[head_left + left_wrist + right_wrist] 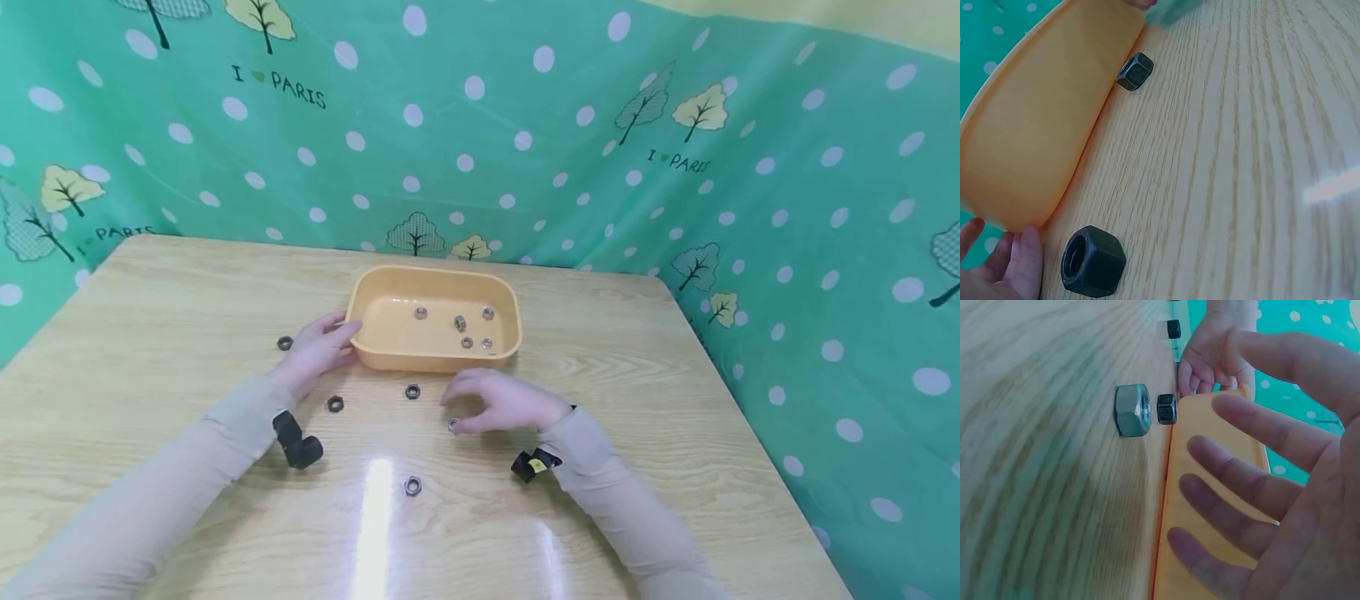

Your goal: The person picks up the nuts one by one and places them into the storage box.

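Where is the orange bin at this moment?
In the head view, the orange bin stands just left of picture centre on the table; the left hand touches its left end.

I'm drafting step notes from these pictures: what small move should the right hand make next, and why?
Probably lower the right hand and pinch the silver nut with its fingers: they are spread close by but not gripping it. The nut lies on the table, while several other nuts sit in the tray.
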Motion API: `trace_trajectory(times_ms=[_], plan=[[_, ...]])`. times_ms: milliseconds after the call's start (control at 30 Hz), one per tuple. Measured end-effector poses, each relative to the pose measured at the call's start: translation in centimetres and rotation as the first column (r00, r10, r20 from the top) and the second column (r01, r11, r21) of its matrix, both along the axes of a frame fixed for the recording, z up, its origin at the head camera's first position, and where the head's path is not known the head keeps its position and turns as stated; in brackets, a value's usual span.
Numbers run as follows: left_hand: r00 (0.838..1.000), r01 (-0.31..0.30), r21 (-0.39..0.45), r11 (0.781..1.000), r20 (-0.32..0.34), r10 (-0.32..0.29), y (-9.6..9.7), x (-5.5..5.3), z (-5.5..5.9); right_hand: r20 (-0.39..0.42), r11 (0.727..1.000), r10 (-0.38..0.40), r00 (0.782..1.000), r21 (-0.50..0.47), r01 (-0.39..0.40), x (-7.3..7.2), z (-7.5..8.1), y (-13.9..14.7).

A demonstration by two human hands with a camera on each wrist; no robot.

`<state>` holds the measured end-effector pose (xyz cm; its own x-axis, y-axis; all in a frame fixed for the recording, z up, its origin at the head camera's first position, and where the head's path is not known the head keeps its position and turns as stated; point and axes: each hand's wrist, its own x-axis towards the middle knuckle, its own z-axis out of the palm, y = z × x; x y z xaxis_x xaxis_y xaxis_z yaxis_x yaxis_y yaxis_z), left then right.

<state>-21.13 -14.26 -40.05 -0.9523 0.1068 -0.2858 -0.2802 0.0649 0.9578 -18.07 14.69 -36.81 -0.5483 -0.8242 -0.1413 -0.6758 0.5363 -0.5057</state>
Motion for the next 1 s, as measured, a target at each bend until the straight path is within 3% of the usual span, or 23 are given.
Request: trace_trajectory(times_ms=[367, 533, 700, 1000], plan=[[1.0, -0.011, -0.011, 1.0, -0.004, 0.011, 0.1, -0.1, 0.1, 0.042, 0.999, -0.027, 0.999, 0.032, 0.025, -0.6, -1.4, 0.4], [1.0, -0.012, -0.003, 1.0, -0.008, 0.012, 0.3, -0.3, 0.1, 0.048, 0.996, -0.088, 0.995, 0.005, 0.088, -0.6, -1.3, 0.3], [1.0, -0.011, 0.001, 1.0, -0.004, 0.011, 0.8, -0.8, 0.2, 0.018, 0.99, -0.134, 0.991, 0.055, 0.132, -0.5, -1.3, 0.7], [0.999, -0.032, -0.002, 0.999, 0.018, 0.032, 0.1, -0.2, 0.0, -0.005, 0.988, -0.13, 0.991, 0.086, 0.13, 0.0, -1.4, -0.2]])
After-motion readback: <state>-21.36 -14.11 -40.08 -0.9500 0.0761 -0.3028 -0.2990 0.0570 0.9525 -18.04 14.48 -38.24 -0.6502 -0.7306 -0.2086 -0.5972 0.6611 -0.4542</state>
